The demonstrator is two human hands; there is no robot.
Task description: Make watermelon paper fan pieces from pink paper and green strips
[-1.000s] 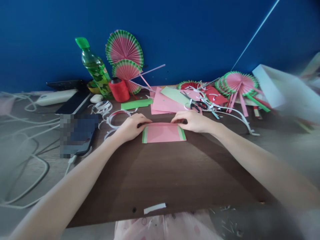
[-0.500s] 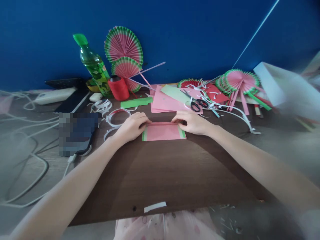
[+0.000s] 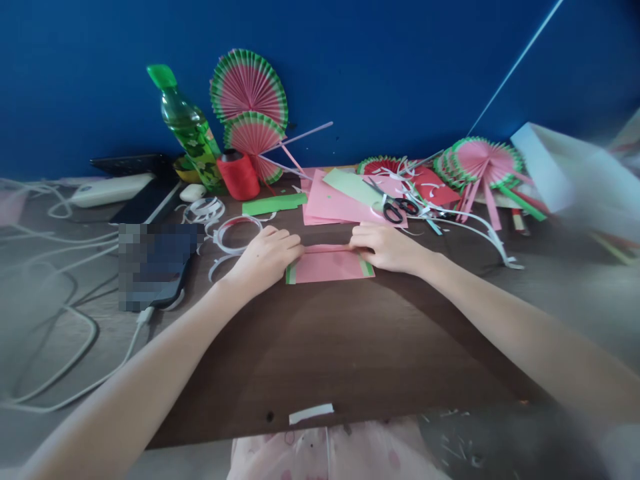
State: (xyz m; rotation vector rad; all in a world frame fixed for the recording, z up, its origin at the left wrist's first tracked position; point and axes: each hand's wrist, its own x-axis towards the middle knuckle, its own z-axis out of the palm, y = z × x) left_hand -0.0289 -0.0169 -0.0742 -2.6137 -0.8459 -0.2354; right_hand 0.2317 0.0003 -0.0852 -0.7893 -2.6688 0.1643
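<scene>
A pink sheet of paper (image 3: 330, 265) with green strips along its left and right ends lies flat on the dark brown table. Its far edge is folded in a narrow pleat. My left hand (image 3: 273, 253) is closed on the far left corner of that edge, fingers bent over the fold. At the far right corner, my right hand (image 3: 383, 248) grips the same edge, thumb toward the middle. Both hands cover the paper's far corners. Just beyond lie pink sheets (image 3: 330, 200) and black-handled scissors (image 3: 393, 211).
Pleated paper fans (image 3: 249, 93) lean on the blue wall beside a green bottle (image 3: 187, 127) and red thread spool (image 3: 239, 177). More fans (image 3: 485, 163) lie at right. A phone (image 3: 160, 267) with cables lies left. A white paper strip (image 3: 311, 413) is near the table's front edge.
My fingers have curled further over the paper's far edge, and the left hand now covers more of its left end. The paper stays in nearly the same place.
</scene>
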